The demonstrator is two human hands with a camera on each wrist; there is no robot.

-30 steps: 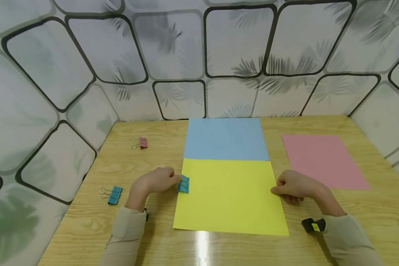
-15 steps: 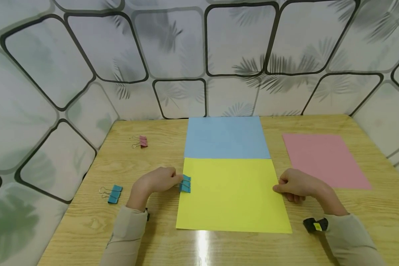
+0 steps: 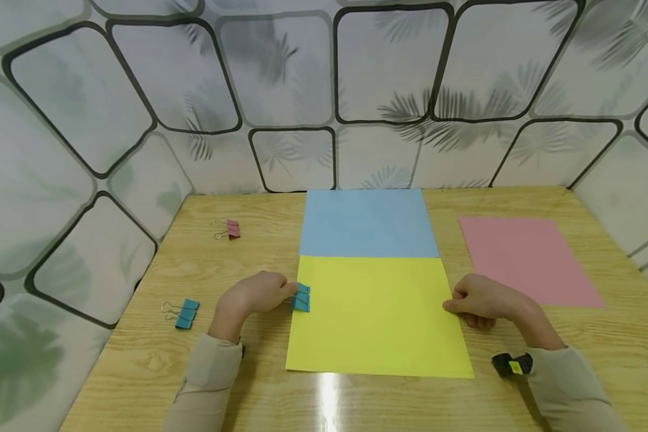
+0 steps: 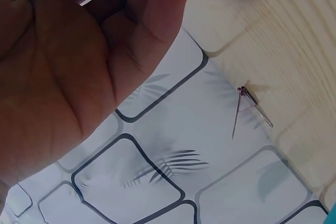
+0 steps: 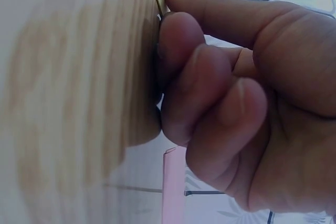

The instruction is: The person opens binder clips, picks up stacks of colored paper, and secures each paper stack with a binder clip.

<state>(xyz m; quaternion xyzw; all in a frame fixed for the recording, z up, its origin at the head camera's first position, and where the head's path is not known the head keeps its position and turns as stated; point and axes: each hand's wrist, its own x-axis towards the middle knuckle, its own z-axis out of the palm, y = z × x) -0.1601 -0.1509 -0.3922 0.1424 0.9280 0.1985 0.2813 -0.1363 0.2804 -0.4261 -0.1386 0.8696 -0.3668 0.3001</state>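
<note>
- The yellow rectangular paper sheet (image 3: 378,318), nearside of the pale-blue paper (image 3: 367,225), has slid slightly right.
- Left hand (image 3: 256,294) pinches the teal metal binder clip (image 3: 301,298) at its left edge.
- Right hand (image 3: 480,302) pinches the right edge.

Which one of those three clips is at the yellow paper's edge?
The blue clip at the left edge of the yellow paper, held by the left hand. The other blue clip and the pink clip lie on the table.
</note>
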